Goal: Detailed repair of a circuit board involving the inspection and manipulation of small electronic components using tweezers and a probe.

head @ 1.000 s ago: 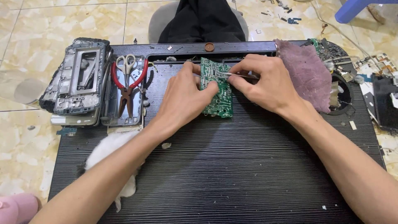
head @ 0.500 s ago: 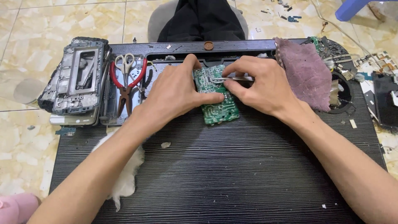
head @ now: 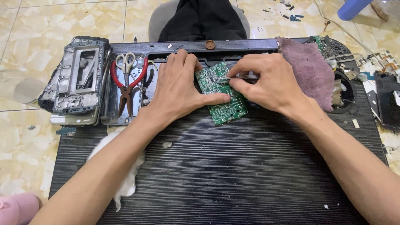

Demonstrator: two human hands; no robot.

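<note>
A green circuit board [head: 227, 109] lies flat on the black ribbed mat [head: 233, 175], near its far edge. My left hand [head: 177, 89] rests palm down on the board's left side, thumb stretched across it, pinning it to the mat. My right hand [head: 266, 83] pinches a thin pair of metal tweezers [head: 228, 78], whose tips touch the upper middle of the board. Much of the board's upper part is hidden under both hands.
Red-handled pliers [head: 125, 89] and small scissors [head: 126, 62] lie on a tray left of my hands, beside stacked phone frames [head: 77, 81]. A purple cloth [head: 310, 71] lies to the right, with loose electronic parts [head: 385, 98] beyond. White cotton [head: 125, 183] sits at the mat's left edge.
The board has been turned and laid flatter on the mat. My left hand spread over it and my right hand shifted slightly, keeping the tweezers on the board.
</note>
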